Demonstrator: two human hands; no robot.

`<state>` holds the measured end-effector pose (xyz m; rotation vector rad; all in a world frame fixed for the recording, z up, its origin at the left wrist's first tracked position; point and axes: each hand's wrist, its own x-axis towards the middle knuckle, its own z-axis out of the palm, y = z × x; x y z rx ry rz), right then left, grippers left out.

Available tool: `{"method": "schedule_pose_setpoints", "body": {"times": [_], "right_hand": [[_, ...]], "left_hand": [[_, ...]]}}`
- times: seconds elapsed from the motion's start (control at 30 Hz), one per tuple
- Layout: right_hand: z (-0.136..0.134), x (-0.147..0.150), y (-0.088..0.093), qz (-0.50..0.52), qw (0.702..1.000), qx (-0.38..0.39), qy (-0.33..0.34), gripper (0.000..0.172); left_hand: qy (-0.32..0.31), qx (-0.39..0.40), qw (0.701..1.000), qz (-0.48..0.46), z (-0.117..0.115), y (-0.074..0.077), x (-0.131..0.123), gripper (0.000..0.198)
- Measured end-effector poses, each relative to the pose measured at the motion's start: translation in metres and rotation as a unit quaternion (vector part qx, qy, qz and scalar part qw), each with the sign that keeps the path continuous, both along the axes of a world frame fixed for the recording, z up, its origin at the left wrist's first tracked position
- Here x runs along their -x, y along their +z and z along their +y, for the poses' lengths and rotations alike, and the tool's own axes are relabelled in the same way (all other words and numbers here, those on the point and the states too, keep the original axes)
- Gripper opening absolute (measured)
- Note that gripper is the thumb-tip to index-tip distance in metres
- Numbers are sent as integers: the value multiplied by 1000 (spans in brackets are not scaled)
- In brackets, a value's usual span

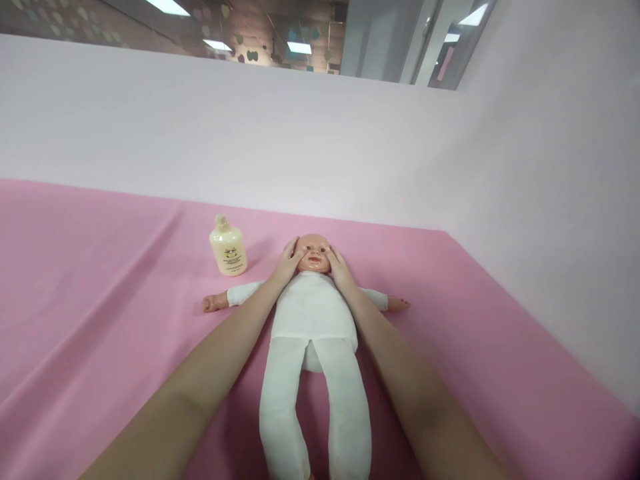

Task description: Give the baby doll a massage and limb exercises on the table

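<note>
Doll (314,313) lies face-up; my left grip (289,261) and right grip (340,267) press flat, open, against its cheeks; bottle (229,247) label unreadable.

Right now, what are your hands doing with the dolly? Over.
Both open: left hand, right hand, flat against cheeks of doll. Doll face up on pink sheet. Upright cream bottle beside head, apart.

Outstretched left hand (287,264), right hand (341,269), cupped.

1 head-worn view, looking forward and down, close above doll (313,313)
</note>
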<state>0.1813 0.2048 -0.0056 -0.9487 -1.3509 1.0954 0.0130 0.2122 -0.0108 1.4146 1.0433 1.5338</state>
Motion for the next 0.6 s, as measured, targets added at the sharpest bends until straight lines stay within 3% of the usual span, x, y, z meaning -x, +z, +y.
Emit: {"method": "schedule_pose_setpoints", "body": {"times": [0.13, 0.27, 0.6], "right_hand": [[-9, -1, 8, -49, 999, 9, 3, 72], [-13, -2, 9, -75, 997, 13, 5, 79], [2, -1, -5, -57, 998, -3, -19, 65]], "left_hand": [[11, -14, 997, 75, -6, 3, 1, 79], [11, -13, 996, 91, -8, 5, 0, 79], [4, -5, 997, 73, -3, -1, 2, 69]]}}
